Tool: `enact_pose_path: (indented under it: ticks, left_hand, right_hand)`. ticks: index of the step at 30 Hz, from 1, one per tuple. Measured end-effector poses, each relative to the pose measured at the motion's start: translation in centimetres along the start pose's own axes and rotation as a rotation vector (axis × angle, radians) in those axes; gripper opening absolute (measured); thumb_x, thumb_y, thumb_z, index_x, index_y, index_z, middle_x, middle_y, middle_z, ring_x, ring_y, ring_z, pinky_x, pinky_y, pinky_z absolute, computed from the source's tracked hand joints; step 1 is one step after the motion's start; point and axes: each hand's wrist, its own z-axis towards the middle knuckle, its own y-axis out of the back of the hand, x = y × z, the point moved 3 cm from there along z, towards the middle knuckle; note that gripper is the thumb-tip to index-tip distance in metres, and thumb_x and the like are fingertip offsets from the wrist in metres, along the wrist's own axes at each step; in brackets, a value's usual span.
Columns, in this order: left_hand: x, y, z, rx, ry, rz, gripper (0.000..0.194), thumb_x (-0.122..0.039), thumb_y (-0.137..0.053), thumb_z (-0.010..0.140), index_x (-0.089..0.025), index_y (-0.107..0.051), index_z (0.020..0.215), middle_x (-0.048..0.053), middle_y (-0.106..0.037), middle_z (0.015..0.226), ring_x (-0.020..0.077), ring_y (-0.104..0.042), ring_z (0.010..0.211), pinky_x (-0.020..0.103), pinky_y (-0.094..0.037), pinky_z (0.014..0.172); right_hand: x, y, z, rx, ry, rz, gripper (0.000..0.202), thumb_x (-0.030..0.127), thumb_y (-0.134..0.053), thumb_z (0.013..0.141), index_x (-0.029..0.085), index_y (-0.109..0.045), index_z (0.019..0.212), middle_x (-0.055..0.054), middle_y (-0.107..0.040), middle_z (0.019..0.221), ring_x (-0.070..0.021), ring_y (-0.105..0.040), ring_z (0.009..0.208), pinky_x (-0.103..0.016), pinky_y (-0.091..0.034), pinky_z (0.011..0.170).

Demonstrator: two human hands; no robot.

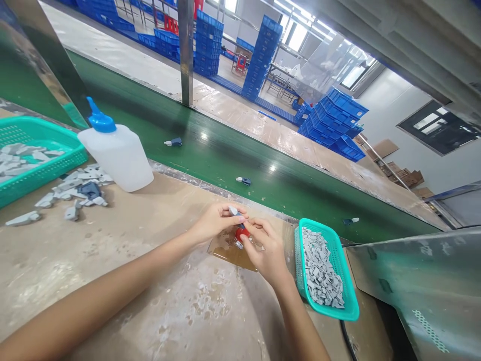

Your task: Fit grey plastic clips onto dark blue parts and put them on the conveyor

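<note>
My left hand point(214, 220) pinches a small grey and dark-blue plastic part point(236, 213) near the middle of the bench. My right hand point(265, 245) meets it from the right, fingers bent around the part's lower end; whether they grip it too is partly hidden. Just below the fingers sits a small red round piece point(241, 232), with a small light-grey piece point(239, 244) beside it. Both lie over a wet brown patch point(233, 254) on the bench. To the right stands a green basket point(351, 301) full of small grey parts point(321, 265).
A white bottle with a blue nozzle point(120, 155) stands left, beside loose grey parts point(71, 188) and another green basket point(45, 178). Beyond the bench runs a green conveyor belt point(210, 150) carrying several small parts. A metal panel point(424, 281) borders the right. Blue crates point(330, 120) are stacked behind.
</note>
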Motion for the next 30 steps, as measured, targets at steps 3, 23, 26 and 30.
enact_pose_path:
  ticks: [3, 23, 26, 30]
  left_hand:
    - [0.0, -0.1, 0.1, -0.029, 0.031, -0.101, 0.037, -0.025, -0.074, 0.053, -0.014, -0.060, 0.086, 0.005, -0.066, 0.081, 0.0136, -0.061, 0.069, 0.027, -0.048, 0.065]
    - [-3.3, 2.9, 6.1, -0.187, -0.581, 1.066, 0.012, -0.021, -0.052, 0.070, -0.017, -0.057, 0.080, 0.007, -0.061, 0.091, 0.0196, -0.055, 0.091, 0.034, -0.039, 0.087]
    - [-5.3, 6.5, 8.7, -0.268, -0.585, 1.159, 0.027, -0.025, -0.063, 0.062, -0.018, -0.060, 0.088, 0.010, -0.056, 0.108, 0.0240, -0.047, 0.107, 0.034, -0.032, 0.096]
    - [-9.0, 12.1, 10.8, -0.676, -0.558, 1.181, 0.048, -0.024, -0.046, 0.078, -0.011, -0.040, 0.124, 0.017, -0.030, 0.135, 0.0275, -0.022, 0.127, 0.040, -0.016, 0.104]
  right_hand:
    - [-0.1, -0.5, 0.4, -0.015, -0.021, -0.037, 0.026, 0.012, -0.049, 0.080, 0.017, -0.060, 0.102, -0.010, -0.056, 0.095, -0.0174, -0.056, 0.085, -0.031, -0.049, 0.075]
    - [-2.8, 3.3, -0.4, -0.229, -0.216, -0.200, 0.020, 0.023, -0.037, 0.078, 0.019, -0.056, 0.072, -0.005, -0.063, 0.074, -0.0182, -0.058, 0.069, -0.028, -0.046, 0.063]
    - [-5.5, 8.2, -3.6, -0.249, -0.437, -0.398, 0.024, 0.032, -0.036, 0.074, 0.020, -0.054, 0.064, -0.004, -0.062, 0.063, -0.0188, -0.057, 0.057, -0.027, -0.043, 0.053]
    - [-9.9, 13.2, -8.9, -0.186, -0.736, -0.628, 0.030, 0.040, -0.031, 0.071, 0.023, -0.054, 0.061, -0.006, -0.064, 0.066, -0.0223, -0.059, 0.056, -0.030, -0.044, 0.047]
